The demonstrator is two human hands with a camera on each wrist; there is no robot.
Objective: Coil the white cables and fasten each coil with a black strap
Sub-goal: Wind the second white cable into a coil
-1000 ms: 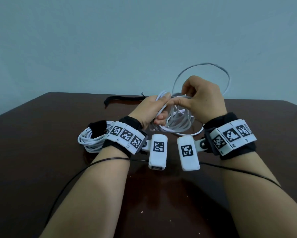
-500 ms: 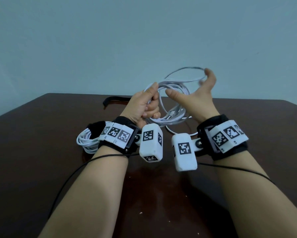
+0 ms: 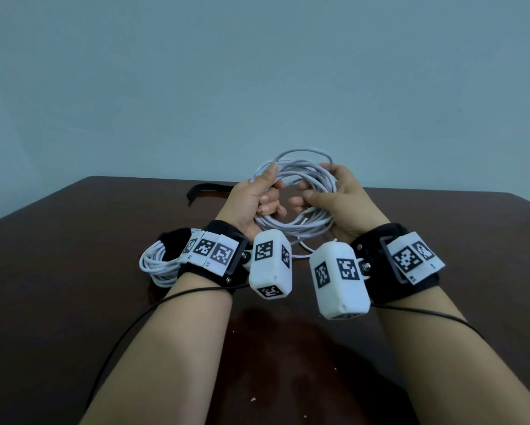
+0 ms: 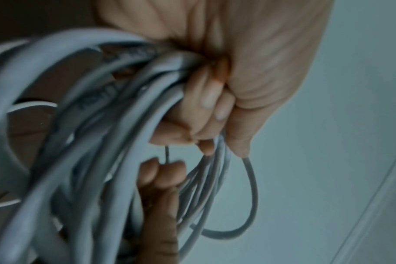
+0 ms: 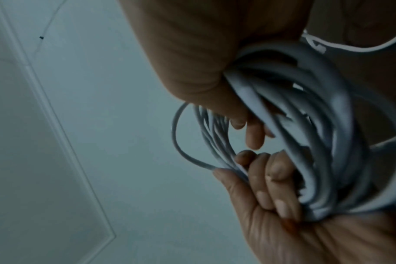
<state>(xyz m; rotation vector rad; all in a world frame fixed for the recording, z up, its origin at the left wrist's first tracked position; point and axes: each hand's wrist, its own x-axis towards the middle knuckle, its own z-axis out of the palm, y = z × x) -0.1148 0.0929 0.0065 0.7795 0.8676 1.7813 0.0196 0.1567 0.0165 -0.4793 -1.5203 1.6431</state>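
We are holding the white cable coil (image 3: 300, 191) up above the worktop (image 3: 73, 271), one side in each of our hands. Our left hand (image 3: 251, 200) is curling its fingers round the left side of the loops with the thumb lying on top; our right hand (image 3: 340, 204) is wrapping its fingers round the right side.

What could go wrong: the loops are sitting uneven, with one wider turn (image 3: 303, 151) standing clear of the bundle at the top and a loose tail (image 3: 303, 250) hanging toward the worktop. If either grip is loosening while we are reaching for a strap, we judge the turns could spring apart and tangle. The tail could also be left outside the bundle when strapping.

Counting: we are seeing two cables, this one in our hands and a finished coil (image 3: 156, 265) lying on the worktop behind our left wrist with a black strap (image 3: 173, 240) round it. One more loose strap (image 3: 208, 190) is lying farther back on the worktop, so two straps in all.
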